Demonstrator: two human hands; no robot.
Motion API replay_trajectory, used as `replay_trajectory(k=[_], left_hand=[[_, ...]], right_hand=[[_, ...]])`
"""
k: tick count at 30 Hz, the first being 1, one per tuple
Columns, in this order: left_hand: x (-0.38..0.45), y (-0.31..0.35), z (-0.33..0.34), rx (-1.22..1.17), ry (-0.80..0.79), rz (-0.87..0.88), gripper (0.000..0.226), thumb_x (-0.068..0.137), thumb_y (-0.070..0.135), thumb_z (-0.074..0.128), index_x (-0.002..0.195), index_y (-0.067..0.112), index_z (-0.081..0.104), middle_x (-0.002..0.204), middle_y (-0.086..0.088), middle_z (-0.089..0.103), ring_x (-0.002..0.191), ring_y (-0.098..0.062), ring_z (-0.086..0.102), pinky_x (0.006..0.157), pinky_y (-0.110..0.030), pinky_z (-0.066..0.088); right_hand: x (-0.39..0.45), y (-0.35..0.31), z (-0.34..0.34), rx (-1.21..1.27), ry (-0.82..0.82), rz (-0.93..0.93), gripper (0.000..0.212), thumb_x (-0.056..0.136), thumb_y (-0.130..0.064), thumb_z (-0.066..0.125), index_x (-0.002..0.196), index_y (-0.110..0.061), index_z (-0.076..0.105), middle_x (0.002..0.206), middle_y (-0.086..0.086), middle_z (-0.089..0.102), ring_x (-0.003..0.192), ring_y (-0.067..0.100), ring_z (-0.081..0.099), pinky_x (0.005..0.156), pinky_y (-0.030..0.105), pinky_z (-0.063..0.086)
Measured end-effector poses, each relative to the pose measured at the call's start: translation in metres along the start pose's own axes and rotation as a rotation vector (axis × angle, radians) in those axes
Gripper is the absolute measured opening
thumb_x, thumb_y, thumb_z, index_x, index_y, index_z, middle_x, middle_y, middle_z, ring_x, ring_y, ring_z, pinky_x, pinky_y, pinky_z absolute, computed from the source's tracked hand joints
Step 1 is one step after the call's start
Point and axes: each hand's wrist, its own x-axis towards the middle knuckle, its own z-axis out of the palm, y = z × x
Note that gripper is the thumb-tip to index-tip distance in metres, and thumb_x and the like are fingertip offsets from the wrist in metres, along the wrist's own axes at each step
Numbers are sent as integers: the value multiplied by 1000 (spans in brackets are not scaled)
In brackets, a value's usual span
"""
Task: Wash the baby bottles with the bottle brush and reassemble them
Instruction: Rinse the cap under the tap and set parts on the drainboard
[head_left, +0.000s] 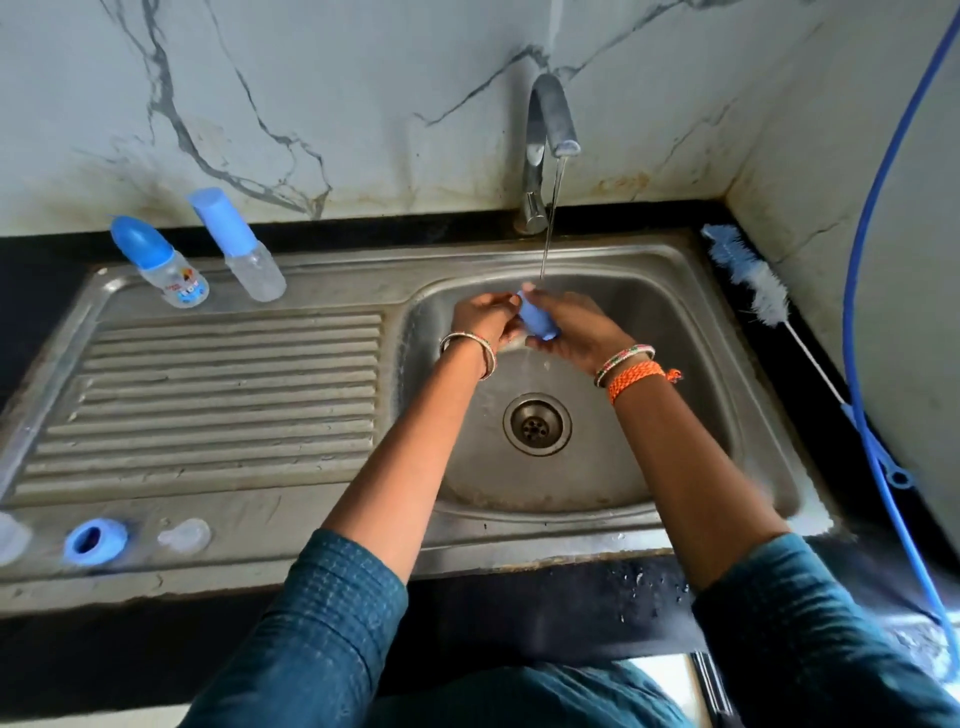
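Head: 2 hands (480, 322) (574, 335) w/ 1 blue cap (537, 322), 2 bottles (166, 270) (244, 249) upright

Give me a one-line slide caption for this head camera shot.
Both hands rinse a blue bottle cap under the running tap.

White marble-veined wall tiles (363, 78), stained near their base, met a black worktop (519, 587) holding a steel sink (753, 467) in daylight.
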Motion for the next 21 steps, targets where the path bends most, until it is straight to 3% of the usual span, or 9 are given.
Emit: replay_trajectory(k=[2, 5, 7, 9, 10, 14, 17, 21], left_hand=[[-10, 6, -14, 22, -61, 16, 25, 95, 3, 50, 79, 18, 61, 56, 9, 66, 50, -3, 61, 50, -17, 52], [-30, 9, -48, 186, -152, 55, 27, 98, 6, 41, 93, 19, 65, 85, 8, 67, 68, -3, 61, 62, -23, 51], [-43, 6, -74, 350, -138, 103, 26, 97, 5, 43, 108, 15, 65, 95, 4, 63, 74, -4, 56, 65, -22, 47], [-57, 2, -103, 429, -172, 61, 24, 96, 5, 46, 101, 21, 64, 90, 4, 62, 74, -5, 53, 66, -22, 45], [-63, 1, -118, 438, -209, 31, 24, 96, 6, 46, 94, 23, 62, 88, 5, 61, 74, -6, 54, 66, -23, 44], [-83, 3, -178, 421, -272, 16, 30, 96, -2, 42, 100, 21, 60, 81, 9, 67, 73, -5, 59, 67, -24, 46], [-100, 10, -226, 405, -295, 34, 34, 95, -4, 41, 94, 23, 62, 72, 15, 70, 71, -5, 65, 67, -23, 51], [-119, 15, -293, 433, -274, 35, 26, 95, -4, 46, 94, 16, 63, 83, 5, 72, 74, -8, 67, 75, -23, 56]], right_hand=[[-9, 5, 12, -7, 53, -79, 37, 88, -24, 67, 116, -4, 54, 105, 11, 60, 82, 16, 61, 63, 25, 55], [-21, 25, 30, 77, 320, -305, 28, 87, -25, 70, 105, -11, 54, 94, 5, 59, 78, 13, 58, 70, 31, 55], [-28, 50, 37, 125, 378, -184, 23, 85, -28, 71, 94, -16, 53, 87, 3, 56, 70, 13, 55, 59, 30, 53], [-42, 77, 50, 172, 264, 177, 24, 83, -32, 71, 86, -15, 54, 81, 5, 53, 63, 17, 52, 52, 29, 48], [-49, 85, 57, 115, 238, 253, 28, 82, -38, 71, 86, -15, 55, 81, 7, 55, 62, 18, 52, 52, 28, 46], [-85, 83, 106, -55, 60, 115, 47, 83, -64, 57, 98, -20, 65, 96, -1, 65, 80, 13, 55, 66, 26, 43], [-116, 78, 155, -302, -56, -47, 42, 90, -53, 54, 92, -14, 69, 83, -8, 61, 71, 3, 48, 62, 17, 39], [-131, 92, 216, -504, -229, -80, 43, 89, -42, 62, 95, 1, 68, 76, 4, 56, 69, 12, 49, 60, 23, 41]])
